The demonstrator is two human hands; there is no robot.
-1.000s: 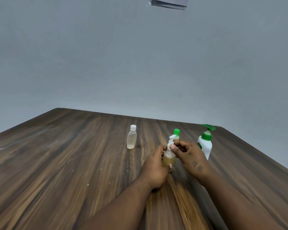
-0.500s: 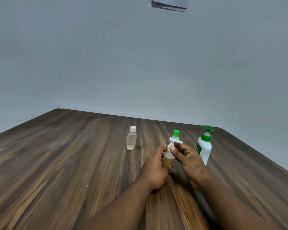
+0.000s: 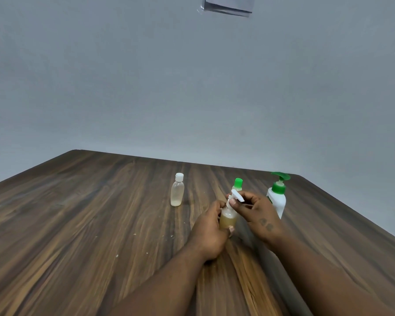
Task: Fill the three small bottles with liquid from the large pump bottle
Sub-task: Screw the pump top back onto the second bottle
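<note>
The left hand is wrapped round a small clear plastic bottle of amber liquid, held upright over the right half of the dark wooden desk. The right hand pinches the white plastic nozzle top directly above, along the bottle's vertical axis. The large white pump bottle with green pump stands just beyond the right hand, nearer that hand.

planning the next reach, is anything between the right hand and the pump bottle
Nothing visible. The pump bottle stands just beyond the right hand; the green-capped bottle sits left of that path. That hand is busy pinching the white top of the small bottle.
</note>
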